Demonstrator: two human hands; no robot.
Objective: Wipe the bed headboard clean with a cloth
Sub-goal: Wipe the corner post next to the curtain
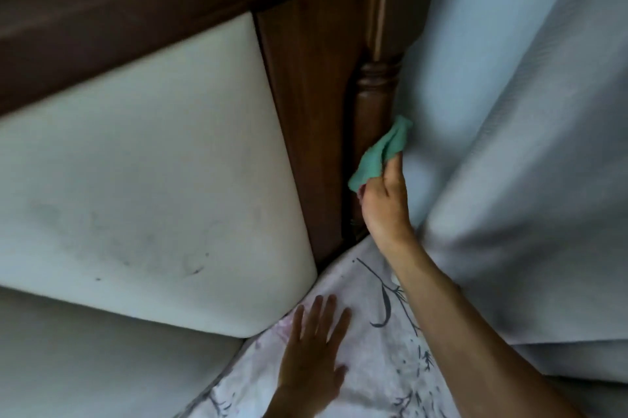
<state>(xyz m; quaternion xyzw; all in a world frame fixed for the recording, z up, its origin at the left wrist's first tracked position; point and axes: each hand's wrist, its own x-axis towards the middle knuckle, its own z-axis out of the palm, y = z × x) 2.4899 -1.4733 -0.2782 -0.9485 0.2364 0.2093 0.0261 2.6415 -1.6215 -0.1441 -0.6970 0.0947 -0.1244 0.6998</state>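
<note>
Crumpled green cloth (377, 152) is pinched in the grip of the right hand (385, 203) and pressed against the turned post of the dark wooden headboard (306, 132), beside the pale blue curtain (509, 111). The left hand (314, 349) is laid flat, fingers straight, on the floral bed sheet (380, 366).

Right hand (385, 203) holds green cloth (380, 154) against wooden headboard post (372, 101).

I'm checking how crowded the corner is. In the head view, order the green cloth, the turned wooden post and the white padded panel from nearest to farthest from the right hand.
1. green cloth: pinched in the right hand.
2. turned wooden post: just left of and above the hand.
3. white padded panel: farther left, beyond the brown wooden frame.
</note>
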